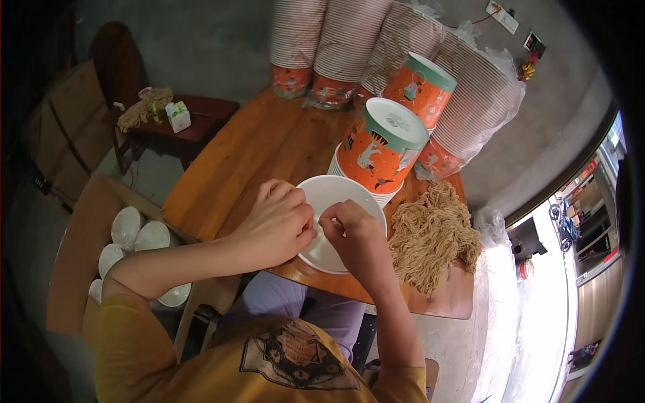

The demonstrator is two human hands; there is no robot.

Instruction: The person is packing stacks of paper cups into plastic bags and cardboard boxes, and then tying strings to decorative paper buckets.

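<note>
A white round paper bucket (326, 191) stands mouth up at the near edge of the wooden table (235, 161), in front of me. At its left rim is my left hand (281, 220), fingers curled in; what they hold, if anything, is hidden. My right hand (357, 240) is bent over the right side of the bucket's mouth, thumb and forefinger pinched together. Whatever lies between them is too small to make out. Just beyond stands a stack of upside-down orange and green buckets (371, 156). Right of my right hand lies a tangled heap of tan cord (433, 232).
Another orange bucket stack (420, 91) and tall plastic-wrapped bucket stacks (353, 40) line the table's back. At left, a cardboard box (84, 262) holds several white buckets (127, 228). A dark red bench (201, 121) bears more cord (144, 111) and a small white box (178, 117).
</note>
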